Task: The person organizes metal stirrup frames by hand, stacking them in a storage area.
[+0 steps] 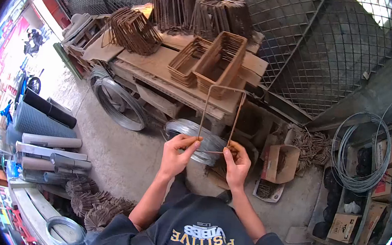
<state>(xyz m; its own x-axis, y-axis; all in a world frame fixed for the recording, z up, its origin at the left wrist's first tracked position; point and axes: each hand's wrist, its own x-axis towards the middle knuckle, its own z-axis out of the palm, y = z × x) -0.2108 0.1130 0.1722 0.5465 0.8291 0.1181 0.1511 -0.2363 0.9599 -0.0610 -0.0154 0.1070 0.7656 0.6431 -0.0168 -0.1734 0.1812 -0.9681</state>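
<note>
A thin rectangular frame of brownish metal rod (206, 105) is held up in front of the body, its far side overlapping the bench edge in view. My left hand (180, 152) pinches its left side near the lower corner. On the opposite side, my right hand (236, 162) pinches the rod between thumb and fingers. Beyond the frame, two stacks of similar rusty rectangles, a taller one (222, 58) and a lower one (183, 66), lie on the wooden bench (163, 66). A leaning bundle of frames (134, 31) is at the bench's left.
Wire coils (117, 102) lean against the bench, with another coil (208, 140) below my hands. Rolls of material (43, 118) lie at left. Cardboard boxes (281, 164) and a hanging wire coil (362, 180) are at right. Wire mesh (327, 55) stands behind the bench.
</note>
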